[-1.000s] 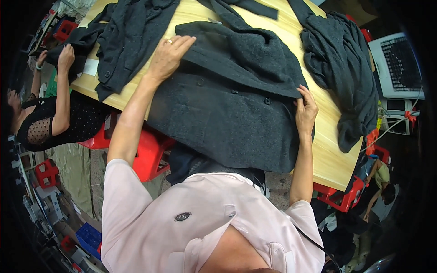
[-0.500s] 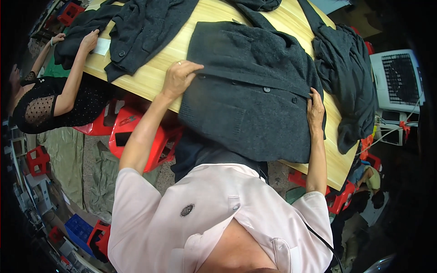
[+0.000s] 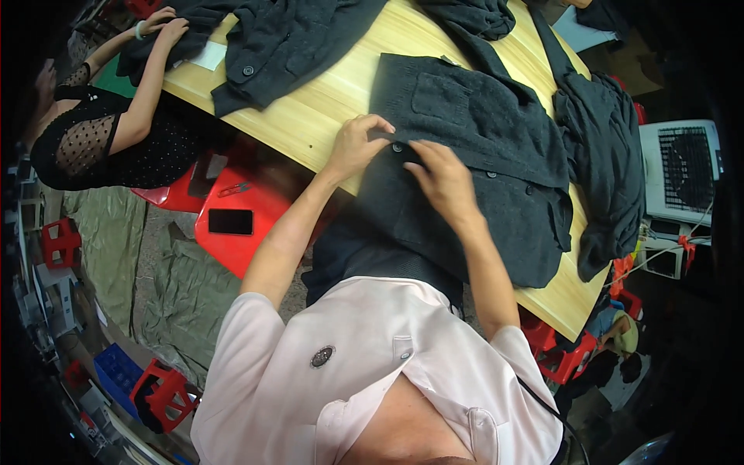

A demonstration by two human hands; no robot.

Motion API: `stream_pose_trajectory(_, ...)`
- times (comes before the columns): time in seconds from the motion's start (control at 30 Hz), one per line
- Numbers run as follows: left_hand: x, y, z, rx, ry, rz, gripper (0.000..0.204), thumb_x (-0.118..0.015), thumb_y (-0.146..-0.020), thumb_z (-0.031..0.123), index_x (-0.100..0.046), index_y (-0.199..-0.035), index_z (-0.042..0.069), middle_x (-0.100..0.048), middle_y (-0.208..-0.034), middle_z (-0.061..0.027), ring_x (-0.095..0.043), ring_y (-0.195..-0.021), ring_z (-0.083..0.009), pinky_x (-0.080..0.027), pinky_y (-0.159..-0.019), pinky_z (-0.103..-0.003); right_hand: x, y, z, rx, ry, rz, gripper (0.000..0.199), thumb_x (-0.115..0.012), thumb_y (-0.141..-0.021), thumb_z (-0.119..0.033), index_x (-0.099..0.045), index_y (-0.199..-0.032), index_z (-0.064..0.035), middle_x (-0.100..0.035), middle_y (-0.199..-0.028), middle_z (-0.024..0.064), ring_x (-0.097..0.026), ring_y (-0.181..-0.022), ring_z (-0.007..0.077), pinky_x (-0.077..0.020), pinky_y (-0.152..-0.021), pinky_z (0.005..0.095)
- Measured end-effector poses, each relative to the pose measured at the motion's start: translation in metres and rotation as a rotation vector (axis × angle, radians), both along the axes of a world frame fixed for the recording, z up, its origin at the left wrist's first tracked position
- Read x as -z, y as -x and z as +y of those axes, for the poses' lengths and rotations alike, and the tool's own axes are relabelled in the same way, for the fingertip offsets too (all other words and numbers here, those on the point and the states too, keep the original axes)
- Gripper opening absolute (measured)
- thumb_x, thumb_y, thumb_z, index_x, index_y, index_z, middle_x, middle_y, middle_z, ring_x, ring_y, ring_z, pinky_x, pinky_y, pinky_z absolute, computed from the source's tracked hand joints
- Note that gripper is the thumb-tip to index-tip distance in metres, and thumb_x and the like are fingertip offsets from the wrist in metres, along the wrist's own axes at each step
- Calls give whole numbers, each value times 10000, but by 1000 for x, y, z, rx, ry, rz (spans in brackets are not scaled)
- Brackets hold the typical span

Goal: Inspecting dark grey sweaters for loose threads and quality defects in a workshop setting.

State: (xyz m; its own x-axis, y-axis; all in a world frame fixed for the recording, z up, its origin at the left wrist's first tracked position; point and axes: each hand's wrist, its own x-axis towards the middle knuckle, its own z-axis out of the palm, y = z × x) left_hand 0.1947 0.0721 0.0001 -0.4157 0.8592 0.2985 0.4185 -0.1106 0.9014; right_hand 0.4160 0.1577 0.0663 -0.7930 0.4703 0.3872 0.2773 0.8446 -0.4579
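A dark grey knitted cardigan point(image 3: 480, 225) lies front up on the table, with a row of dark buttons along its front band and a patch pocket on its far half. At the band's left end, by the hem, my left hand point(image 3: 358, 149) pinches the edge between thumb and forefinger. A round button point(image 3: 397, 146) shows just beside those fingertips. My right hand point(image 3: 443, 180) rests over the near half of the cardigan, to the right of that button. Its thumb and forefinger are apart, with the fingertips at the band.
The wooden table point(image 3: 329, 97) carries more dark garments, including a cardigan point(image 3: 291, 50) at far left and a heap point(image 3: 608, 167) at right. A co-worker point(image 3: 116, 136) handles dark cloth at left. A red stool point(image 3: 256, 198) holds a phone point(image 3: 231, 222).
My right hand has left the cardigan's right end and come leftward beside my left hand. The left hand stays at the hem end. The whole view has shifted somewhat.
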Motion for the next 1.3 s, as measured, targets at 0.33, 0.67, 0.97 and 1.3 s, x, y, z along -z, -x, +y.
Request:
stream_pose_trajectory(0.33,5,3,4,-76,9,152,141,-788,-954,154,-773,-999,21,-795,-1017,-144,-743,-943,-348,-559,-834,-458,48,38,-8,23,-287,170,213,-762,-897,-53,-764,-1110,-60,-717,-978,64,-710,-865,270,-601,-741,405)
stream_pose_trajectory(0.67,6,8,3,-21,-34,193,204,-775,-1003,204,-807,-1043,6,-794,-1017,-128,-728,-885,-336,-555,-775,-435,45,46,10,-144,-390,140,166,-796,-838,-29,-729,-987,-53,-731,-941,62,-706,-804,232,-608,-664,367)
stream_pose_trajectory(0.97,-16,13,-9,198,116,-55,239,-764,-1033,156,-809,-1171,-34,-831,-1053,-180,-781,-986,-292,-597,-881,-395,43,42,17,-92,-454,233,82,-766,-920,-68,-715,-984,-73,-723,-949,36,-713,-880,231,-540,-810,391)
stream_pose_trajectory(1.3,-10,15,-12,178,102,179,282,-945,-840,191,-909,-1112,128,-847,-954,-95,-715,-860,-239,-509,-936,-386,54,38,23,-157,-116,278,74,-731,-899,-50,-676,-947,-67,-767,-1070,95,-727,-955,307,-569,-810,427)
